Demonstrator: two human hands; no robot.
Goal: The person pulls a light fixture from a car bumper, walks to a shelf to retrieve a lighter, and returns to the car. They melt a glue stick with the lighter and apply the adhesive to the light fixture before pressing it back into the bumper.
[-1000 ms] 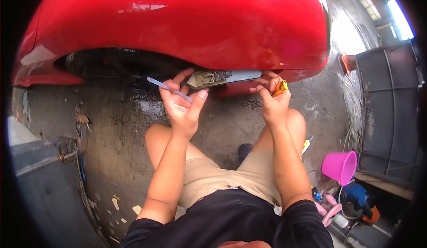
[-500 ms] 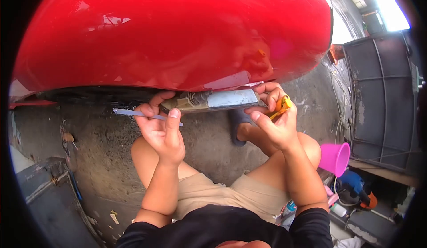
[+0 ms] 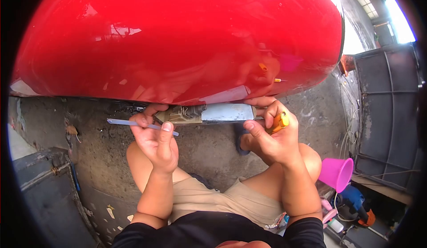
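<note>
A long narrow part (image 3: 227, 112) lies level between my hands, just below the red car body panel (image 3: 178, 39). It has a flat pale-blue face on its right half and a brownish, clear-looking left end with dark ribbed material at its middle. My left hand (image 3: 156, 134) is closed on the left end and also keeps a thin translucent strip (image 3: 122, 122) across its fingers. My right hand (image 3: 275, 132) is closed around the right end, with a yellow tool like a cutter knife (image 3: 280, 120) tucked between fingers and palm. The tool's blade is hidden.
A pink bucket (image 3: 336, 173) stands right of my knee, near a blue and orange power tool (image 3: 356, 203) and bottles. Dark metal panels (image 3: 387, 119) rise at the right, and another dark metal piece (image 3: 49, 194) is at lower left. The concrete floor (image 3: 98, 159) has scraps.
My hands and the long part appear slightly lower and left in view, and the part's pale face turns more toward me. The view has shifted, showing more red panel.
</note>
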